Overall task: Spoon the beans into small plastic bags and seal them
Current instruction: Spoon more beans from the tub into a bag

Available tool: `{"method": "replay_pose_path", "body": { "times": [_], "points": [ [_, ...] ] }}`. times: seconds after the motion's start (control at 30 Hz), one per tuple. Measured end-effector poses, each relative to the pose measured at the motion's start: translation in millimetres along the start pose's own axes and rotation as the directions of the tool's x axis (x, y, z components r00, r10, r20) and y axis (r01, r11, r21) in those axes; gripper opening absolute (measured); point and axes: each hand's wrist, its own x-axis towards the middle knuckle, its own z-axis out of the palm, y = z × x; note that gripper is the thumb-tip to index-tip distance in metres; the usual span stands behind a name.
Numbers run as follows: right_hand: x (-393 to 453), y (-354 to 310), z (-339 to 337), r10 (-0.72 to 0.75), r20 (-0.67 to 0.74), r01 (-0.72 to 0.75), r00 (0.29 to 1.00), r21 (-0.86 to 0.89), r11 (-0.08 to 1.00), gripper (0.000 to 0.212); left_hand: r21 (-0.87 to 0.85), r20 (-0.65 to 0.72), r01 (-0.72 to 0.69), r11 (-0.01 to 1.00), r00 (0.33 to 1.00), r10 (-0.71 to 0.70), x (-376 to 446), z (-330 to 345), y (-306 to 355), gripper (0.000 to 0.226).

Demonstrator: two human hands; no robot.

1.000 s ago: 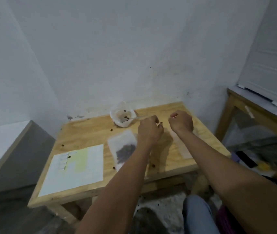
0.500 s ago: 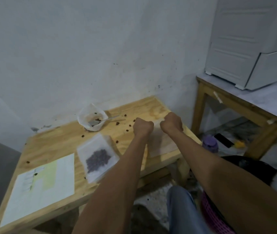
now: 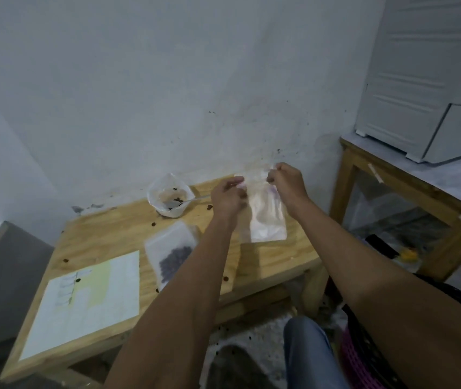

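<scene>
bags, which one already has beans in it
The bag lying flat on the table, dark beans showing inside; the bag held up by both hands looks empty.

Clear glossy plastic bag (image 3: 267, 217), matt wooden table (image 3: 277, 262)

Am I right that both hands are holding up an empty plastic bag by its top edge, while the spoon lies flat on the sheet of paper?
Not quite. In the head view, the left hand and right hand do hold the empty plastic bag up by its top edge, but the spoon rests in the bean container by the wall, not on the sheet of paper.
</scene>
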Motion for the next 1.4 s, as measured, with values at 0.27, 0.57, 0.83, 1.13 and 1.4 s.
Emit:
{"method": "replay_pose_path", "body": {
  "times": [0.27, 0.57, 0.83, 1.13, 1.4],
  "points": [
    [-6, -50, 21, -0.098, 0.309, 0.127, 0.946, -0.074, 0.989, 0.02, 0.066, 0.086, -0.236, 0.969, 0.969, 0.23, 1, -50, 50, 0.024],
    [-21, -89, 68, -0.215, 0.306, 0.294, 0.927, -0.243, 0.924, 0.039, 0.261, -0.081, -0.486, 0.834, 0.85, 0.52, 2, -78, 73, 0.017],
    [-41, -81, 88, -0.181, 0.382, 0.231, 0.906, -0.088, 0.969, 0.03, -0.149, 0.062, -0.289, 0.946, 0.952, 0.301, -11, -102, 85, 0.018],
    [-43, -70, 96, -0.346, 0.38, 0.457, 0.858, -0.258, 0.851, 0.014, -0.069, 0.042, -0.317, 0.946, 0.946, 0.32, -10, -114, 81, 0.022],
    [-53, -67, 118, -0.428, 0.394, 0.581, 0.813, -0.522, 0.624, 0.023, 0.093, -0.074, -0.149, 0.984, 0.985, 0.156, -10, -110, 73, 0.027]
  ]
}}
